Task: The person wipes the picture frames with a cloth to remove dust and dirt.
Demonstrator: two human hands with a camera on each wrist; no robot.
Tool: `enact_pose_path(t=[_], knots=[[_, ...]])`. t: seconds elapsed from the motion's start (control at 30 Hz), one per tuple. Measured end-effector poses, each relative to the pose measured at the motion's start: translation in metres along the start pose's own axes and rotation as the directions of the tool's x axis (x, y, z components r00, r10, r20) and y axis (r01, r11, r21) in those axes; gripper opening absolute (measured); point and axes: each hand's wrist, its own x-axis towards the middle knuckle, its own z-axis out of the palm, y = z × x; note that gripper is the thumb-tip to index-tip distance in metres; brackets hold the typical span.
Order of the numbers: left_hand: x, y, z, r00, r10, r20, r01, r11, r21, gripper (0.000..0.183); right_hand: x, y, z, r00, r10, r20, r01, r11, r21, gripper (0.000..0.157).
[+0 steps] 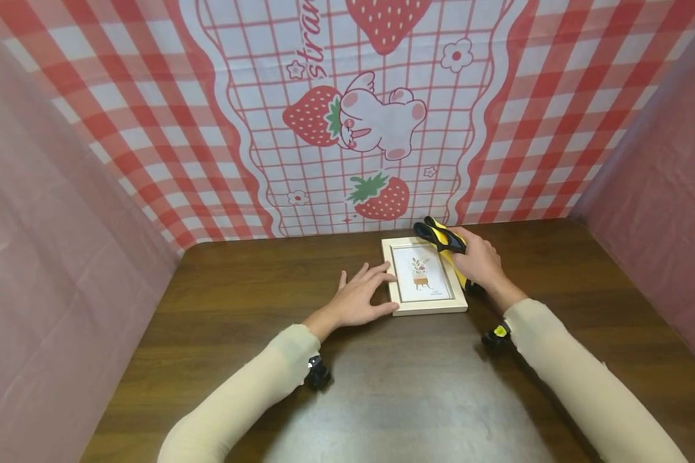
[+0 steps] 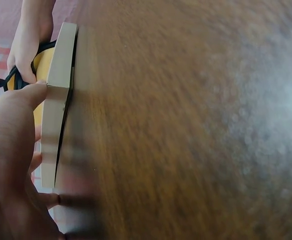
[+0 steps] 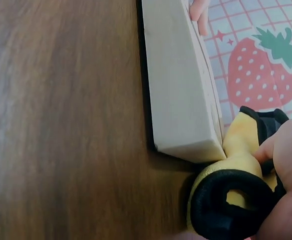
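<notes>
While a pale wooden picture frame (image 1: 424, 286) lies face up on the brown wood-grain table (image 1: 405, 379), its print (image 1: 419, 269) showing a potted plant, a soft yellow-and-black item (image 1: 444, 243) leans across its upper right corner. With the frame as the centre of a dial in the head view, that item runs from twelve o'clock to three o'clock.

Between eight and nine o'clock, the left hand (image 1: 356, 302) has its fingers spread and touches the frame's near edge, its thumb at the lower corner. Between two and three o'clock, the right hand (image 1: 479, 258) pinches the yellow-and-black item between thumb and fingers.

Pale sleeves cover both arms, with a small black camera at the left wrist (image 1: 317, 373), toward eight o'clock, and another at the right wrist (image 1: 495, 335), toward four. At twelve o'clock hangs a red-and-white checked cloth (image 1: 301, 161) printed with strawberries; pink drapes (image 1: 52, 257) stand at nine and three.
</notes>
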Motion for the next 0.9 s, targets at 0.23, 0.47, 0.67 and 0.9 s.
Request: enact_pose_path(t=[0.23, 0.47, 0.67, 0.9], knots=[[0.005, -0.008, 0.008, 1.0, 0.009, -0.02, -0.009, 1.0, -0.014, 0.064, -0.004, 0.003, -0.001, 1.0, -0.019, -0.017, 0.019, 1.0, 0.01, 0.052], [0.002, -0.005, 0.003, 0.999, 0.024, -0.022, -0.024, 1.0, 0.005, 0.063, -0.011, 0.004, 0.0, 0.999, -0.039, -0.028, 0.04, 0.999, 0.006, 0.053], [-0.001, -0.001, 0.001, 0.999, 0.028, -0.018, -0.027, 1.0, 0.013, 0.062, -0.02, 0.003, 0.0, 0.999, -0.045, -0.026, 0.045, 0.999, 0.003, 0.054], [-0.005, 0.009, -0.006, 1.0, 0.005, 0.001, -0.006, 0.999, 0.038, 0.061, -0.033, -0.001, 0.0, 0.999, -0.044, -0.022, 0.044, 0.999, -0.003, 0.053]])
